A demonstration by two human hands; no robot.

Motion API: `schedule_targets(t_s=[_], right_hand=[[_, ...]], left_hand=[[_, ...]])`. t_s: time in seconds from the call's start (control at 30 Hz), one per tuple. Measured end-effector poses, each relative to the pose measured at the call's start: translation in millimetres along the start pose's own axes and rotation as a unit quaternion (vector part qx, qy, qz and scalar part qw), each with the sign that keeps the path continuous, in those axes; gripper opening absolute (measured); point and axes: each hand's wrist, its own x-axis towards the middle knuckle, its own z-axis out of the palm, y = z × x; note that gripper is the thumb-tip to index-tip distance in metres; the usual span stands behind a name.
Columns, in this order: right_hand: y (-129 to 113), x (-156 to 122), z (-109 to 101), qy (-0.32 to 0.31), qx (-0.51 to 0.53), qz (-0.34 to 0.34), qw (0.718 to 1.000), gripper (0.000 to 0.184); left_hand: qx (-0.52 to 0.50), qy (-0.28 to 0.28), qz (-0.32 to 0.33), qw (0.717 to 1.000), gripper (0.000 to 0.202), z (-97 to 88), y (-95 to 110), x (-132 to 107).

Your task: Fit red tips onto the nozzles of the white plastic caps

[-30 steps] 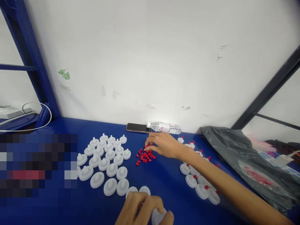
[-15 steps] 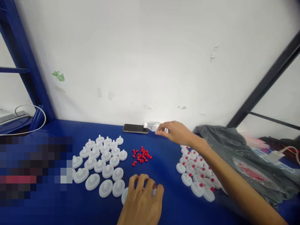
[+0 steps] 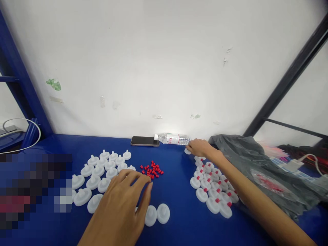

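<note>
My left hand (image 3: 123, 201) reaches over the front of a group of white round discs with nozzles (image 3: 93, 182), hiding some of them. Its thumb and index tips come together at the near edge of a pile of small red caps (image 3: 155, 169); whatever lies between them is hidden. Farther back on the right, the fingers of my right hand (image 3: 200, 147) are closed on a white disc (image 3: 188, 151) just in front of a clear bottle. Below that hand lies a second group of white discs (image 3: 205, 184) whose nozzles carry red caps.
The clear plastic bottle (image 3: 173, 138) lies on its side by the wall, next to a dark phone (image 3: 145, 141). A grey plastic bag (image 3: 230, 147) and a clear packet of red pieces (image 3: 273, 184) cover the right side. Two white discs (image 3: 163, 213) lie at the front.
My left hand has moved left and forward from the front discs to the red caps. My right hand has moved right and slightly down, from the bottle to behind the capped discs.
</note>
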Motion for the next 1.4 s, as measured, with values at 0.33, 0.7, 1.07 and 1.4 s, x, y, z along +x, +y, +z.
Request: schedule_targets(t_s=[0.33, 0.7, 1.07, 1.4], right_hand=[[-109.3, -90.0, -66.7, 0.094, 0.225, -0.381, 0.892, 0.034], [-110.4, -114.2, -81.5, 0.062, 0.419, -0.407, 0.809, 0.042], [-126.2, -113.6, -93.1, 0.085, 0.429, -0.410, 0.800, 0.033], [-133.6, -110.5, -90.6, 0.163, 0.393, -0.421, 0.801, 0.031]], left_hand=[[-0.074, 0.011, -0.130, 0.989, 0.040, -2.1, 5.2, -4.7], [-0.542, -0.281, -0.367, 0.702, 0.043, -37.4, 14.0, 17.7], [-0.810, -0.356, -0.373, 0.278, 0.039, -36.5, -5.1, 14.8], [-0.802, -0.339, -0.347, 0.347, 0.054, -19.8, -11.8, 2.4]])
